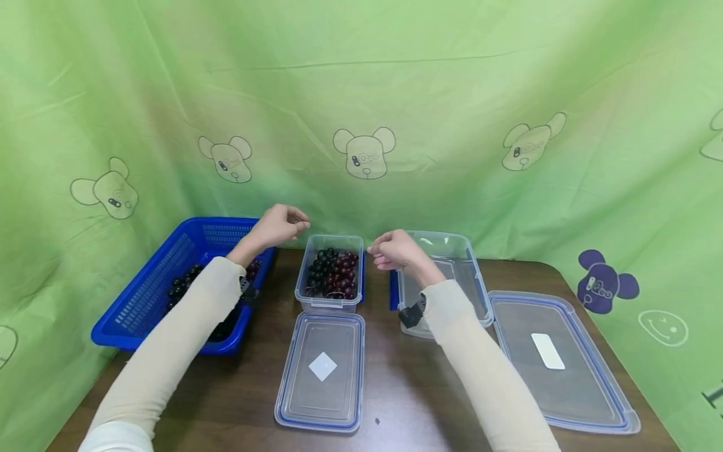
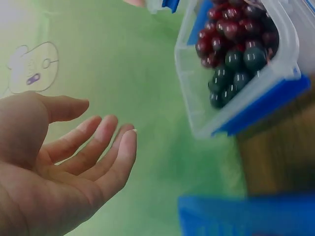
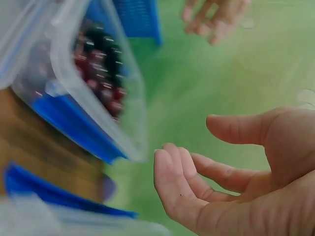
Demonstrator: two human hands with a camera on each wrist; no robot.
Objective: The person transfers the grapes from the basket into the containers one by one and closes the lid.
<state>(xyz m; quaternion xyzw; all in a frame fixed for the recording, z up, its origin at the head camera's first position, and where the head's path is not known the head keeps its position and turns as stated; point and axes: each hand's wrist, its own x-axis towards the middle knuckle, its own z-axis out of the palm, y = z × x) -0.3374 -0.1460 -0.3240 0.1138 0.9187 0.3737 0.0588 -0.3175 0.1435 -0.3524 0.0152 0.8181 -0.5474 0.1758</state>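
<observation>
Left hand (image 1: 277,225) and right hand (image 1: 395,248) flank a small, clear rectangular plastic box (image 1: 330,307) holding round dark-green and red grapes (image 1: 339,276).
Both hold nothing, fingers loosely curved, thumbs apart. Left of the box sits a blue rectangular plastic basket (image 1: 148,287), its partly hidden contents probably grapes too; right, a larger clear plastic box (image 1: 459,282).

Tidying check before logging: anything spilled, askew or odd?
A small dark speck on the tabletop, right of the small lid, looks stray on bare wood; too small to identify. No spilled grapes visible.
</observation>
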